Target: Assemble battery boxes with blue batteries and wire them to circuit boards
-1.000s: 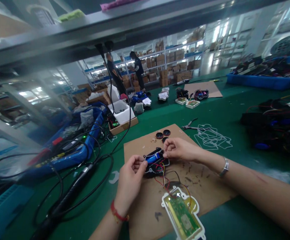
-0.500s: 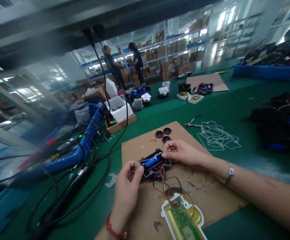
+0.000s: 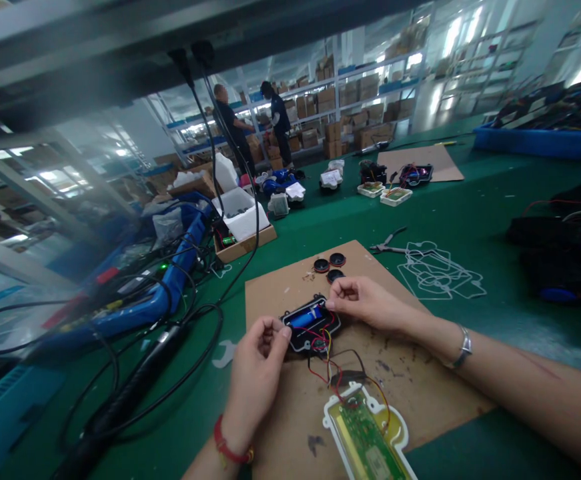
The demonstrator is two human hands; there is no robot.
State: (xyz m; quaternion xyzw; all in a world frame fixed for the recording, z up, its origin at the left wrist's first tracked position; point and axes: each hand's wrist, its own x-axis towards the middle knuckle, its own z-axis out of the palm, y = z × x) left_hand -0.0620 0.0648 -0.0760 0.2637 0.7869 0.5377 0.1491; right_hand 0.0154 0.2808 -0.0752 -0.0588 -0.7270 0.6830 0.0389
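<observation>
Item under my hands: black plastic housing with a blue cylindrical cell inside (image 3: 311,325), lying on the brown cardboard sheet (image 3: 275,287). My left hand (image 3: 257,363), fingers curled, pinches its left edge; my right hand (image 3: 365,303) pinches its far right corner. Red, black and yellow wires (image 3: 326,365) run from it to the white-framed green circuit board (image 3: 365,440) nearer me. Three black round caps (image 3: 330,265) sit just beyond my right hand, on the same sheet

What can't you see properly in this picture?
Head view, the only one:
The green circuit board is cut off by the bottom edge.
What the left hand and right hand pinch at the black case is too small, hidden by fingers.
The dark pile at right is blurred.
</observation>
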